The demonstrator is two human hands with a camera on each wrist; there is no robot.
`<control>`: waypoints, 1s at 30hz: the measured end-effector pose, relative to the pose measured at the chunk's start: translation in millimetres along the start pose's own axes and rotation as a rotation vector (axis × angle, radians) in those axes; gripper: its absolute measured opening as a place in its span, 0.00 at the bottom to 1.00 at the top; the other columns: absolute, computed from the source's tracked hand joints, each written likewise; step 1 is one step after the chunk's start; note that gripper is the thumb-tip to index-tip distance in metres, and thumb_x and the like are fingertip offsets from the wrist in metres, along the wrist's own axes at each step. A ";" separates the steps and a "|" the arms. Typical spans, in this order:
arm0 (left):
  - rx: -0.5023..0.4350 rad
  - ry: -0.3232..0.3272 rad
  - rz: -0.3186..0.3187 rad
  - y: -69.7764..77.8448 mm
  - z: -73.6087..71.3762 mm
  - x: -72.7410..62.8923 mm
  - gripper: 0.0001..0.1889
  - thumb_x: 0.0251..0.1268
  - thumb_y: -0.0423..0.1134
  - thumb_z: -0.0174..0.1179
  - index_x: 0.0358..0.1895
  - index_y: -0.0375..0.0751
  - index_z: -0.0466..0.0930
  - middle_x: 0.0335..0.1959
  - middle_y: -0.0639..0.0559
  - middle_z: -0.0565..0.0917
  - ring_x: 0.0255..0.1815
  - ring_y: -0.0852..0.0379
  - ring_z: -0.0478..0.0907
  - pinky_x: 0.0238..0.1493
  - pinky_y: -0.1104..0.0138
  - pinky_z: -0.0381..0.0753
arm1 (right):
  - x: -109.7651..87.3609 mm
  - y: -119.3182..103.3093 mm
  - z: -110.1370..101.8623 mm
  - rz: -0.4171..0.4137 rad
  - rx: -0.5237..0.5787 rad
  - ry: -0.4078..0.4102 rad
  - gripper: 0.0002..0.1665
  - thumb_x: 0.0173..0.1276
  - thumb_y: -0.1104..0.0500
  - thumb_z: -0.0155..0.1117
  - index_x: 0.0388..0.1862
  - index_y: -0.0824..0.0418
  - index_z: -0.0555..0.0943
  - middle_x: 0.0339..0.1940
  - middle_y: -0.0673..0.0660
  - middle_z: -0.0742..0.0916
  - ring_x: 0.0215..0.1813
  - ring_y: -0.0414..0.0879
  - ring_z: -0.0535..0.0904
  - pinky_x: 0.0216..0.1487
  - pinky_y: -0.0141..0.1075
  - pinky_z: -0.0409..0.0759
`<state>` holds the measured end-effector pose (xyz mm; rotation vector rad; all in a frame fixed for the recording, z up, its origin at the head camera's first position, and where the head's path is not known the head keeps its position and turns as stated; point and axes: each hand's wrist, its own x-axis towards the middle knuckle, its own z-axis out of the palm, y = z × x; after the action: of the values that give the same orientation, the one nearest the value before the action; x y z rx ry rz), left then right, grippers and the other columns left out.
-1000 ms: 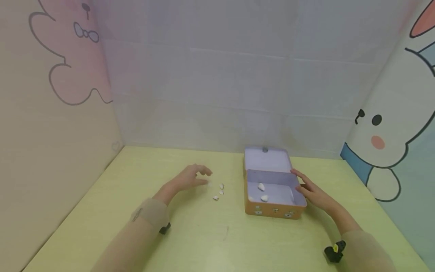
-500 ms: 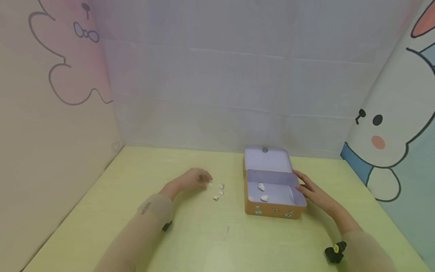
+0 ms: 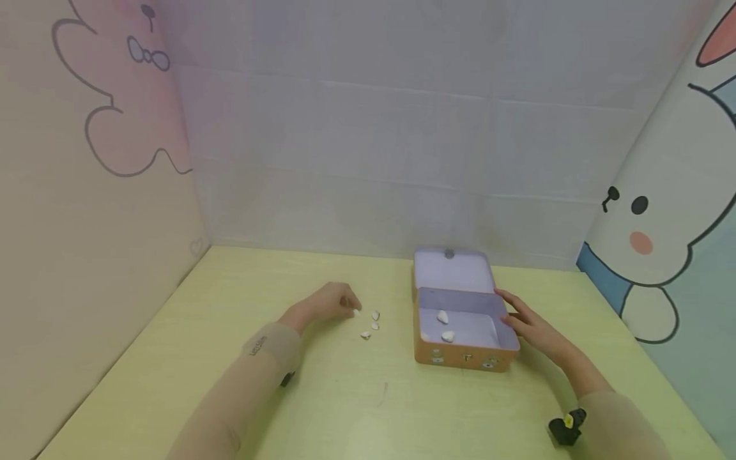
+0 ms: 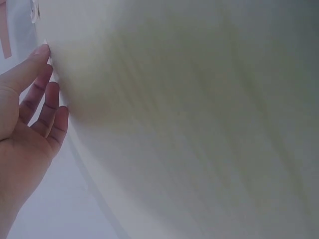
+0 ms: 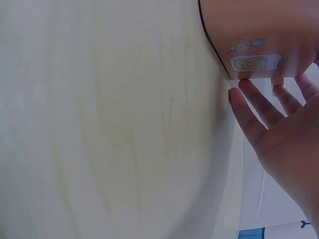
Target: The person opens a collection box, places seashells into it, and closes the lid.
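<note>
Beside a few small white shells (image 3: 375, 315) on the table, my left hand (image 3: 328, 301) bends down with thumb and forefinger together. They pinch a small white shell (image 3: 356, 313); only its pale tip (image 4: 46, 42) shows in the left wrist view. An orange tin box (image 3: 466, 358) with a lilac inside stands to the right, its lid (image 3: 453, 269) laid back. Two white shells (image 3: 448, 336) lie well apart on its floor. My right hand (image 3: 531, 329) holds the box's right wall, thumb at the rim and fingers (image 5: 256, 102) against the outside, where a bear picture shows.
The pale yellow table (image 3: 339, 402) has a thin dark mark near its front. A light sheet (image 3: 345, 128) hangs behind, and side panels with cartoon animals (image 3: 650, 236) stand left and right. A black wrist camera (image 3: 566, 429) sits under the right sleeve.
My left hand has come down and slightly right to the leftmost shell, and its spread thumb and forefinger have closed on it. My right hand and the tin box have stayed in place.
</note>
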<state>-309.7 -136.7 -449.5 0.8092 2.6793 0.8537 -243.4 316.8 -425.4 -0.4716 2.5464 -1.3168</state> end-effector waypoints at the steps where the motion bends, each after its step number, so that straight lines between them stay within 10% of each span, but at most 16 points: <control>1: 0.006 0.000 -0.001 0.4 0.4 0.3 0.08 0.58 0.35 0.64 0.41 0.46 0.85 0.38 0.56 0.81 0.39 0.60 0.74 0.45 0.67 0.75 | -0.1 0.0 -0.1 0.003 0.000 -0.001 0.36 0.76 0.55 0.45 0.77 0.56 0.43 0.75 0.70 0.48 0.67 0.77 0.55 0.57 0.65 0.67; 30: -0.022 0.002 -0.003 2.7 -2.0 -1.4 0.05 0.56 0.34 0.66 0.29 0.48 0.79 0.31 0.59 0.81 0.39 0.60 0.76 0.48 0.63 0.76 | -1.2 3.5 2.0 -0.019 0.004 -0.004 0.35 0.76 0.56 0.44 0.76 0.58 0.44 0.75 0.70 0.47 0.66 0.78 0.55 0.57 0.68 0.64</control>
<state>-308.0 -136.6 -446.2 0.7995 2.6671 0.8815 -242.2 317.7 -429.3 -0.4986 2.5416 -1.3261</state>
